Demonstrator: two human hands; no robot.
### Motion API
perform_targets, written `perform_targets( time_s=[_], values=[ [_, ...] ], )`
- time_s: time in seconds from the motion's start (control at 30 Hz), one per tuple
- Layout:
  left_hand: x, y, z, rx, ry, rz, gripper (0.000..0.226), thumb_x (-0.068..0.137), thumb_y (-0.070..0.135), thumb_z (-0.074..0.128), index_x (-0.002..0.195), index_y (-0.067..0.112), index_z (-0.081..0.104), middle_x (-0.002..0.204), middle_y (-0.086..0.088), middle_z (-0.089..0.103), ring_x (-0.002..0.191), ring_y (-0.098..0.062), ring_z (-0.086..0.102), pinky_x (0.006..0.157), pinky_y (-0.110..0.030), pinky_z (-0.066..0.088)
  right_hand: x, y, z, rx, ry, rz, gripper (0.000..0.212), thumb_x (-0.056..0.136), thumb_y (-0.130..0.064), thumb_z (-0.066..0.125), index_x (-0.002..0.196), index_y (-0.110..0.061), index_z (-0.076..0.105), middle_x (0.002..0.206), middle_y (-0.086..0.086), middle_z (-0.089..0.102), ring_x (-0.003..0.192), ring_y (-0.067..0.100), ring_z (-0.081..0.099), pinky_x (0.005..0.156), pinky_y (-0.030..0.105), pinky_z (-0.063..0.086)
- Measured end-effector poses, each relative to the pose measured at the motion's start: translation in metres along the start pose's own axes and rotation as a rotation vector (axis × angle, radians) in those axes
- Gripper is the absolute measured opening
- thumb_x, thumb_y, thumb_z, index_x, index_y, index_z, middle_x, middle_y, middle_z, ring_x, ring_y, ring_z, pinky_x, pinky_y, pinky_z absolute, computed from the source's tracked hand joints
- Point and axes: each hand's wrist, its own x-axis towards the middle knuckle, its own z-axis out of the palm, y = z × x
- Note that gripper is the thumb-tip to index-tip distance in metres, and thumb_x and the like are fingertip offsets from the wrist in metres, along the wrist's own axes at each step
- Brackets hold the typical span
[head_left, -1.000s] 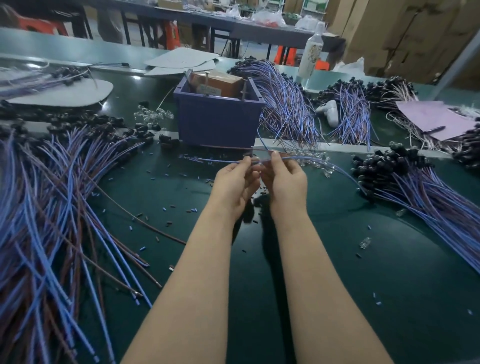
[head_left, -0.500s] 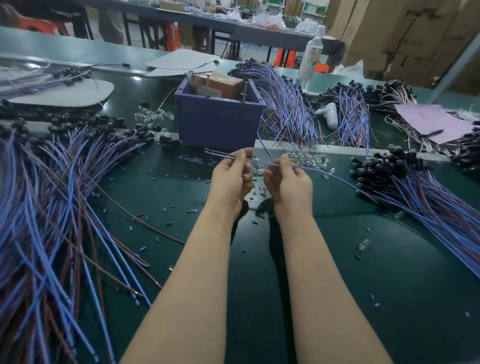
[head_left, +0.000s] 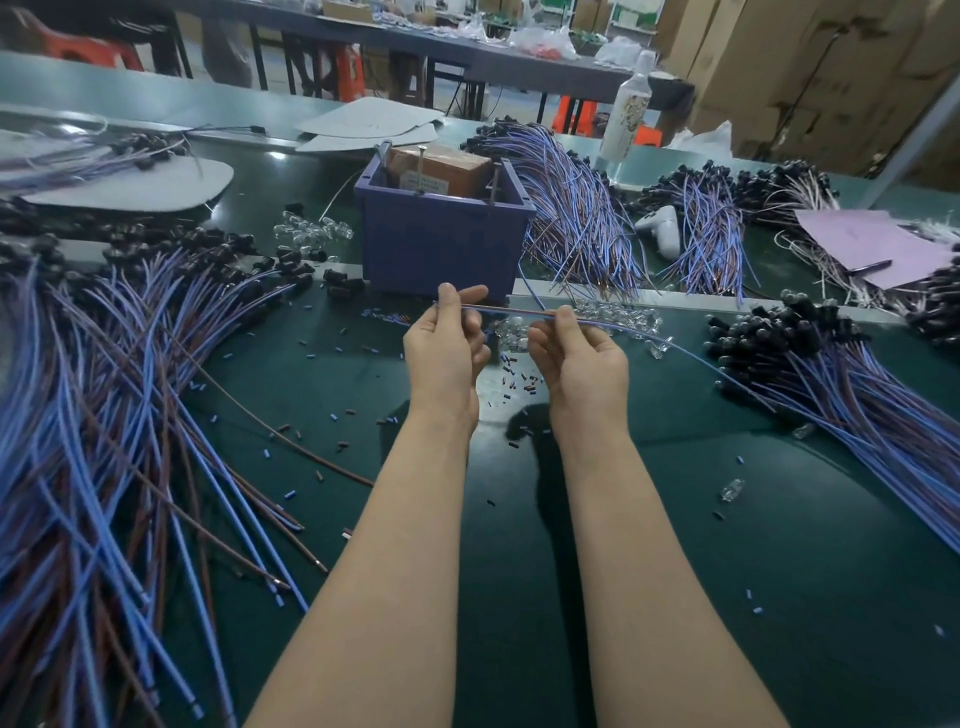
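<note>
Both hands are raised over the green mat (head_left: 727, 545), just in front of the purple bin (head_left: 441, 244), with a thin blue-and-brown wire pair (head_left: 511, 310) stretched between them. The left hand (head_left: 444, 343) pinches the pair between thumb and fingertips close to its left end, so only a short stub pokes out past the thumb. The right hand (head_left: 579, 358) pinches it a little further along. From there the pair trails right and down across the mat towards the black-capped bundle (head_left: 857, 384).

The stub is too small to show whether it is stripped; it may be bare copper.

The main risk appears to be that long trailing tail. It passes over the heap of clear parts (head_left: 623, 314) just beyond the right hand, so a sharp pull leftward could drag some of them across the mat or flick them off. Further right, the tail lies close to the bundle and could snag there, jerking the pair out of either pinch.

Both grips are light, fingertip-only. If the hands draw apart too hard, the smooth insulation could slide through, and the short stub could slip back behind the left thumb. The insulation scraps (head_left: 519, 382) below the hands could hide anything small that gets dropped. The loose wires (head_left: 104, 415) at the left lie well apart.
</note>
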Motion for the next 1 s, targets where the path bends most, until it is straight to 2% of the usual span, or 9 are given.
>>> perform_targets(
  time_s=[0.13,0.2,0.27,0.37,0.47,0.6,0.77,0.9,1.0],
  values=[
    [0.009,0.011,-0.015,-0.140,0.265,0.023,0.036,0.104,0.028,0.034,0.092,0.009,0.060,0.048,0.008,0.040,0.036,-0.002,0.027,0.037,-0.015,0.022,0.005,-0.007,-0.011,0.122,0.128,-0.012,0.024,0.097,-0.009,0.051,0.073,-0.007,0.054,0.047,-0.005,0.061,0.045,0.003,0.059,0.053,0.016,0.054],
    [0.010,0.014,-0.017,-0.004,0.401,0.097,0.025,0.103,0.021,0.038,0.112,0.009,0.058,0.063,0.004,0.050,0.043,-0.003,0.037,0.044,-0.018,0.034,0.007,-0.009,-0.014,0.184,0.141,-0.005,0.024,0.096,-0.008,0.051,0.073,-0.006,0.055,0.048,-0.003,0.062,0.046,0.005,0.061,0.053,0.017,0.054],
    [0.005,0.010,-0.012,0.232,0.442,0.207,0.043,0.097,0.010,0.046,0.140,0.012,0.040,0.108,-0.005,0.054,0.075,-0.010,0.053,0.073,-0.024,0.048,0.004,-0.004,-0.007,0.251,0.075,0.063,0.021,0.095,-0.007,0.052,0.074,-0.003,0.057,0.052,0.001,0.065,0.049,0.008,0.064,0.054,0.018,0.056],
    [-0.004,-0.001,-0.003,0.758,0.427,0.426,0.056,0.091,0.022,0.059,0.143,0.017,0.039,0.151,-0.010,0.019,0.132,-0.022,0.032,0.108,-0.029,0.026,0.000,0.001,0.004,0.304,-0.026,0.155,0.019,0.094,-0.006,0.053,0.078,-0.001,0.060,0.060,0.005,0.069,0.056,0.012,0.068,0.058,0.019,0.057],
    [-0.004,-0.003,0.000,0.842,0.237,0.537,0.029,0.092,0.031,0.059,0.112,0.011,0.067,0.130,-0.012,0.052,0.121,-0.026,0.047,0.107,-0.039,0.035,-0.001,0.002,0.007,0.312,-0.080,0.205,0.019,0.095,-0.009,0.053,0.080,-0.002,0.064,0.066,0.006,0.070,0.061,0.014,0.068,0.062,0.020,0.057],
    [-0.009,-0.008,0.006,0.756,-0.088,0.395,0.013,0.094,0.015,0.056,0.086,0.010,0.065,0.085,-0.009,0.068,0.084,-0.027,0.064,0.084,-0.045,0.052,-0.007,0.008,0.011,0.070,-0.114,0.236,0.019,0.096,-0.017,0.053,0.087,-0.005,0.065,0.074,0.006,0.068,0.066,0.015,0.064,0.071,0.025,0.052],
    [-0.004,-0.002,0.001,0.380,0.051,0.211,0.016,0.095,0.008,0.051,0.081,0.014,0.056,0.076,-0.002,0.063,0.069,-0.013,0.059,0.070,-0.026,0.050,-0.014,-0.001,0.007,-0.559,-0.209,-0.092,0.033,0.096,-0.024,0.054,0.065,-0.012,0.060,0.047,-0.009,0.054,0.044,0.005,0.044,0.047,0.018,0.036],
    [-0.002,-0.001,-0.001,0.270,0.140,0.209,0.016,0.097,0.011,0.049,0.083,0.013,0.054,0.075,0.002,0.064,0.062,-0.001,0.060,0.064,-0.014,0.049,-0.014,-0.003,0.002,-0.939,-0.095,-0.638,0.015,0.094,-0.019,0.056,0.094,-0.013,0.069,0.085,-0.005,0.067,0.085,0.013,0.059,0.079,0.024,0.044],
    [-0.003,-0.002,0.000,0.242,0.105,0.206,0.015,0.097,0.009,0.049,0.083,0.013,0.054,0.077,0.000,0.063,0.066,-0.006,0.060,0.066,-0.015,0.049,-0.010,0.005,-0.001,-1.110,-0.187,-0.569,0.022,0.095,-0.016,0.054,0.110,-0.007,0.068,0.106,0.006,0.069,0.102,0.023,0.059,0.092,0.031,0.043]
  ],
)
